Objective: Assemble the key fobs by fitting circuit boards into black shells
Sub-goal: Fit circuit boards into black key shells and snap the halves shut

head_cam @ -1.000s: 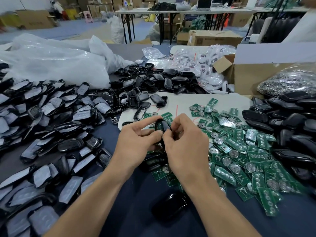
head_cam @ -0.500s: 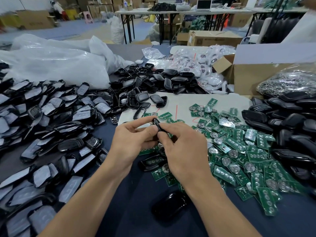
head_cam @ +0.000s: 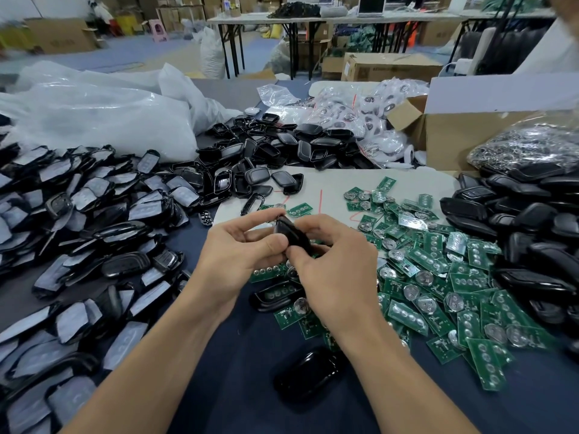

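While my left grip (head_cam: 247, 245) and right grip (head_cam: 332, 270) both pinch the black shell (head_cam: 293, 234) between them, it looks light, stiff and slippery; I'd hold its long edges, not the glossy face

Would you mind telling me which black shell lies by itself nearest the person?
The glossy shell alone on the blue cloth at bottom centre; all others lie farther off, mostly heaped.

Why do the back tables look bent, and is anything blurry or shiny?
Head view: the wide-angle lens bows the far tables; the far-left background is smeared; the held black shell is sharp; light glints on the plastic bag and the nearest loose shell.
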